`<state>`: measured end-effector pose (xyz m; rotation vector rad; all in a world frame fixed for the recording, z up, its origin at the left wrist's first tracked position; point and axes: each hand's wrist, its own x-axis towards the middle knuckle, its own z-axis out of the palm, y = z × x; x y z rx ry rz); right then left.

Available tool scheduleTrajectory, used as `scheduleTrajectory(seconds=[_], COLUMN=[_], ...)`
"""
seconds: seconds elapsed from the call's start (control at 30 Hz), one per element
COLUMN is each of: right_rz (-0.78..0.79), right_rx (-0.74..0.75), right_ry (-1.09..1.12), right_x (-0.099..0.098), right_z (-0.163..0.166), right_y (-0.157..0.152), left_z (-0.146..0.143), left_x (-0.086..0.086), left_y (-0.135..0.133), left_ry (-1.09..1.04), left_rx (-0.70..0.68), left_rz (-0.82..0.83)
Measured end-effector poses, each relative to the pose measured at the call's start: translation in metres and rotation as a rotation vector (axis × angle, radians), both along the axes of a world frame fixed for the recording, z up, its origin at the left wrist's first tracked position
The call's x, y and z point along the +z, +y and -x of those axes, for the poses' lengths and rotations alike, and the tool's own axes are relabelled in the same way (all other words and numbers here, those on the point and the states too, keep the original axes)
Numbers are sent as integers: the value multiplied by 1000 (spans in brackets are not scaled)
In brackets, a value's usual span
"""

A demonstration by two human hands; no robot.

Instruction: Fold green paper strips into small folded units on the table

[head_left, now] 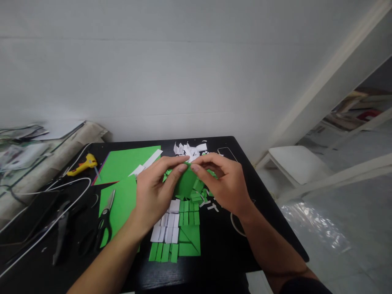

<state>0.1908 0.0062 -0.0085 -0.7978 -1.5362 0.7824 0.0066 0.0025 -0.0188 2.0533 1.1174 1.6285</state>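
Observation:
My left hand [153, 192] and my right hand [226, 183] meet above the middle of a black table [220, 253]. Both pinch the top edge of a green paper piece [186, 183] held between them, fingertips almost touching. Below the hands lie rows of small green paper strips [163, 252] and white paper strips [167, 228], plus a green square with folded creases [190, 239]. More green scraps [197, 196] sit just under the held piece.
Green paper sheets [128, 163] and black-handled scissors [102, 224] lie at the left. A yellow glue gun [82, 164], white cables [61, 185] and dark pliers [61, 232] are further left. White scraps [190, 149] pile at the back. A white stool [294, 163] stands to the right.

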Motion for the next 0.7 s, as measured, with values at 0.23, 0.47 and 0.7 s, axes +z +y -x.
scheduleTrajectory(seconds=[0.23,0.47,0.7], right_rz=[59,14,-3], right_rx=[-10,-24,-45], right_ry=[73,43,59], right_x=[1,1,-1], right_z=[3,3,4], right_y=[0,-1,-1], left_z=[-3,-3,-4], left_x=[-5,1,3], left_y=[1,-4,-6], left_ry=[-30,74,174], left_rx=[61,69,76], left_rz=[41,-26,-73])
